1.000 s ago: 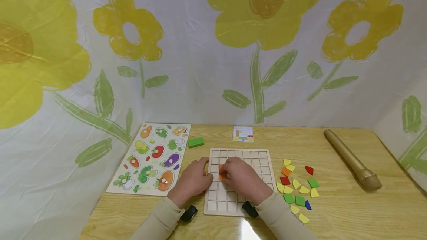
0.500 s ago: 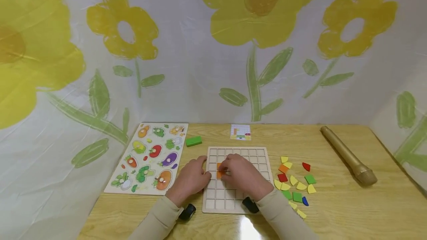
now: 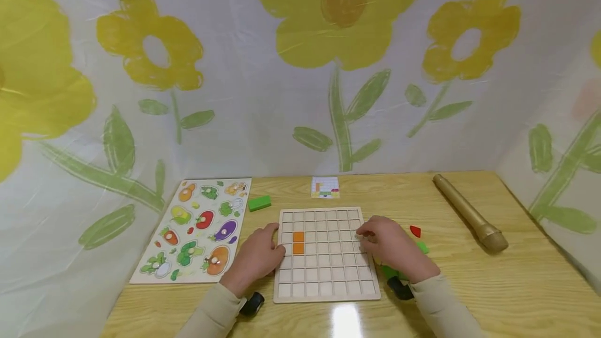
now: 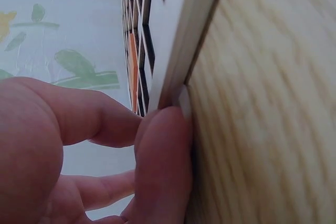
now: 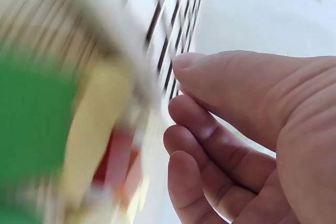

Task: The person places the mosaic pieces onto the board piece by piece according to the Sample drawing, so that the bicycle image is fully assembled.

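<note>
A wooden grid board [image 3: 325, 275] lies in the middle of the table, with two orange square tiles [image 3: 298, 248] one above the other in its left part. My left hand [image 3: 255, 254] holds the board's left edge between thumb and fingertips, as the left wrist view also shows. Over the right edge hovers my right hand [image 3: 394, 246], fingers loosely bent and nothing between them. Beneath it, partly hidden, are loose pieces: a green square [image 3: 389, 272], and, blurred in the right wrist view, a yellow piece [image 5: 94, 129] and a red one [image 5: 116, 156].
A vegetable knob puzzle [image 3: 188, 233] lies at the left, with a green block [image 3: 260, 203] near its upper right. Behind the board is a small pattern card [image 3: 325, 187]. A red quarter-round piece [image 3: 415, 231] and a gold microphone-shaped object [image 3: 469, 214] lie to the right.
My right hand has left the orange tiles and moved right, over the board's right edge and the loose pieces. Both orange tiles now show fully. The left hand stays at the left edge.
</note>
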`<state>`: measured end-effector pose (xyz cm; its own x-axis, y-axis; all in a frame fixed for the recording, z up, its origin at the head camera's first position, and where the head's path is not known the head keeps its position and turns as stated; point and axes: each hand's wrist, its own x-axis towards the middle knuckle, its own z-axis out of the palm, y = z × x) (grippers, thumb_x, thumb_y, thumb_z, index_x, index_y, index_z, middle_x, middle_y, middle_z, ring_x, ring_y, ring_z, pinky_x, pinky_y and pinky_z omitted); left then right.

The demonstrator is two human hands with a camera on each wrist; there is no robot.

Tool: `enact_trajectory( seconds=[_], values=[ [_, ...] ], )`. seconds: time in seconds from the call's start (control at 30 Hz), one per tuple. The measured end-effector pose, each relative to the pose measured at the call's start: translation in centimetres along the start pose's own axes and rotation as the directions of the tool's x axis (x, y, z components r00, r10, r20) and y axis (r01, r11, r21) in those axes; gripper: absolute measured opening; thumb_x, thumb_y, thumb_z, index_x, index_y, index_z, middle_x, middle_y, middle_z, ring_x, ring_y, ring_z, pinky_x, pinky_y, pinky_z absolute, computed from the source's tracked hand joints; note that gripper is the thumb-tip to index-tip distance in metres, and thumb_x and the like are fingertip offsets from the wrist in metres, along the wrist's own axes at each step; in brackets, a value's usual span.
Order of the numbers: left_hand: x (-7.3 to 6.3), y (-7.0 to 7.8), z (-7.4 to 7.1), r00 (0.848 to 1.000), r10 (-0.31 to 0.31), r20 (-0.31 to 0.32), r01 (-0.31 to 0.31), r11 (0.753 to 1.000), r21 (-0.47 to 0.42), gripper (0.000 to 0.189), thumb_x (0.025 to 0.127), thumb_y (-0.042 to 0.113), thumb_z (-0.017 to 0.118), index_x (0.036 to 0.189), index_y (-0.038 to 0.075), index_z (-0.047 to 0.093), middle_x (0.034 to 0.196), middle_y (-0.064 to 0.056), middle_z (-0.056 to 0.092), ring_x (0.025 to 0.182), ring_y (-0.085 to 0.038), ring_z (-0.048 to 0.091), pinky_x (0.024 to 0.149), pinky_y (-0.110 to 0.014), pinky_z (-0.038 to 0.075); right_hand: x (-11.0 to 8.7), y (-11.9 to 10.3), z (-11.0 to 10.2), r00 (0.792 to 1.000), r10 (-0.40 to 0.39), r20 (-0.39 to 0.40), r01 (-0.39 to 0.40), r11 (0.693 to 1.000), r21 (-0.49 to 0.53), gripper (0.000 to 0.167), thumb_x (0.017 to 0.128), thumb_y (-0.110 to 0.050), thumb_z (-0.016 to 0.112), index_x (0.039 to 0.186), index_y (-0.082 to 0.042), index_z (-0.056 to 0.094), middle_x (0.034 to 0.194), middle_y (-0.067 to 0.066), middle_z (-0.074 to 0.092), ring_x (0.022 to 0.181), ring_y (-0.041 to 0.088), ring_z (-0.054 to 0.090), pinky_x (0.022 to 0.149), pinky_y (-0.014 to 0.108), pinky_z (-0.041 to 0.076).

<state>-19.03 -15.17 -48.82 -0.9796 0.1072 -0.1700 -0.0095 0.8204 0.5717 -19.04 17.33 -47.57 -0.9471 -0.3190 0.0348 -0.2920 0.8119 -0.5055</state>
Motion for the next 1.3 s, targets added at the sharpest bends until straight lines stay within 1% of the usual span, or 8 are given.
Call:
enact_trajectory(
  seconds=[0.13,0.27,0.43,0.6,0.8,1.0,1.17,1.3],
  values=[
    [-0.1,-0.4,-0.1,1.0,-0.003,-0.003,0.003,1.0,-0.002,0.065,0.099,0.023,0.067,0.159,0.005,0.049,0.083,-0.004,0.058,0.066,-0.017,0.057,0.065,-0.033,0.043,-0.6,1.8,-1.0,0.999,0.023,-0.034,-0.024,0.999,-0.038,0.018,0.096,-0.011,0.081,0.113,-0.008,0.083,0.1,0.0,0.072,0.09,0.014,0.066,0.086,0.039,0.06],
    [-0.2,-0.8,-0.1,1.0,-0.004,-0.006,0.003,1.0,-0.024,0.065,0.099,0.022,0.067,0.159,0.005,0.049,0.086,-0.005,0.057,0.057,-0.016,0.058,0.062,-0.033,0.043,-0.6,2.8,-1.6,0.998,0.028,-0.062,-0.033,0.997,-0.072,0.016,0.096,-0.014,0.082,0.11,-0.006,0.082,0.1,0.004,0.073,0.092,0.02,0.069,0.087,0.044,0.061],
    [-0.3,-1.1,0.1,1.0,0.011,-0.009,-0.011,1.0,-0.025,0.064,0.099,0.022,0.068,0.158,0.004,0.05,0.086,-0.005,0.057,0.06,-0.015,0.057,0.061,-0.033,0.042,-0.6,3.3,-1.9,0.997,0.055,-0.05,-0.058,0.996,-0.07,0.016,0.096,-0.018,0.083,0.106,-0.005,0.082,0.097,0.006,0.07,0.088,0.019,0.066,0.081,0.042,0.059],
    [-0.3,-1.1,0.3,1.0,0.016,-0.009,-0.016,1.0,-0.013,0.064,0.099,0.022,0.068,0.158,0.005,0.052,0.085,-0.004,0.057,0.065,-0.016,0.056,0.062,-0.033,0.041,-0.6,3.8,-1.7,0.996,0.074,-0.051,-0.078,0.994,-0.075,0.019,0.096,-0.02,0.082,0.106,-0.004,0.082,0.097,0.006,0.07,0.087,0.019,0.064,0.082,0.042,0.058],
    [-0.1,-1.0,0.4,1.0,0.009,-0.005,-0.009,1.0,-0.011,0.064,0.098,0.023,0.068,0.158,0.005,0.052,0.087,-0.005,0.057,0.068,-0.017,0.055,0.062,-0.033,0.041,-0.7,3.8,-1.4,0.995,0.081,-0.057,-0.086,0.993,-0.08,0.014,0.094,-0.019,0.083,0.101,-0.007,0.082,0.094,0.005,0.068,0.084,0.017,0.059,0.079,0.04,0.055],
    [0.2,-0.8,0.4,1.0,0.015,-0.005,-0.015,0.999,-0.029,0.064,0.098,0.022,0.067,0.158,0.004,0.051,0.085,-0.006,0.057,0.055,-0.016,0.058,0.058,-0.032,0.041,-0.5,3.8,-1.2,0.994,0.1,-0.052,-0.104,0.99,-0.094,0.008,0.093,-0.016,0.084,0.098,-0.009,0.081,0.093,0.004,0.066,0.084,0.018,0.058,0.081,0.041,0.055],
    [0.2,-0.6,0.4,1.0,0.013,0.006,-0.013,0.999,-0.049,0.064,0.099,0.021,0.066,0.159,0.004,0.05,0.078,-0.004,0.058,0.047,-0.016,0.059,0.056,-0.032,0.042,-0.4,3.6,-1.2,0.997,0.061,-0.047,-0.065,0.994,-0.086,0.005,0.093,-0.012,0.083,0.098,-0.01,0.082,0.093,0.003,0.067,0.084,0.017,0.058,0.082,0.041,0.055],
    [0.3,-0.4,0.3,1.0,0.02,0.011,-0.019,0.999,-0.046,0.064,0.099,0.021,0.066,0.159,0.004,0.049,0.076,-0.003,0.058,0.047,-0.016,0.059,0.056,-0.032,0.042,-0.3,3.7,-1.2,0.998,0.049,-0.04,-0.052,0.995,-0.088,0.004,0.094,-0.012,0.083,0.098,-0.011,0.082,0.092,0.002,0.069,0.084,0.017,0.059,0.081,0.04,0.055]
  ],
)
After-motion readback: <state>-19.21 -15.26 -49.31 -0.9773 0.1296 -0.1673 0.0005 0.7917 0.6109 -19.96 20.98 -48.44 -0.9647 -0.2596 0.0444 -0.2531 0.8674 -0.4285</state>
